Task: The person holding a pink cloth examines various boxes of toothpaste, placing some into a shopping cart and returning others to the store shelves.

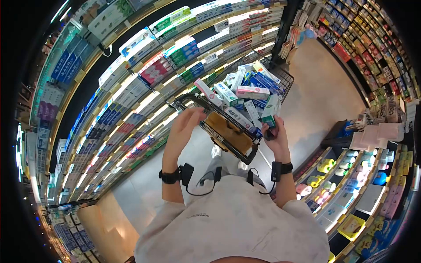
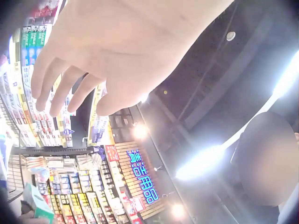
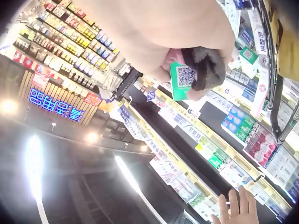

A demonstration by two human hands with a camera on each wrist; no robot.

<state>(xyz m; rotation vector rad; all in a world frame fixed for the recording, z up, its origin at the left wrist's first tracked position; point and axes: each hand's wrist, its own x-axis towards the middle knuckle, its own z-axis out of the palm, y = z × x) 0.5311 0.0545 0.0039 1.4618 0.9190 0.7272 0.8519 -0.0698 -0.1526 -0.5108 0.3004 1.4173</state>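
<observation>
My right hand (image 1: 279, 139) grips a green and white box (image 1: 271, 109) at the cart's near right corner. The right wrist view shows the box's green end (image 3: 181, 80) with a QR code, beside a dark grey fuzzy item (image 3: 208, 66) in the same hand. My left hand (image 1: 185, 126) is raised near the cart handle's left end, fingers loosely bent and holding nothing; whether it touches the handle I cannot tell. Its spread fingers also show in the left wrist view, palm visible (image 2: 121, 42). Many boxes, including a pink and white one (image 1: 253, 92), lie piled in the wire cart (image 1: 287, 81).
Shelves of boxed goods (image 1: 153, 70) curve along the left and far side. More shelves (image 1: 351, 188) with bottles stand at the right. A brown panel (image 1: 228, 133) sits by the cart handle. Grey floor (image 1: 188, 162) lies around the person's feet.
</observation>
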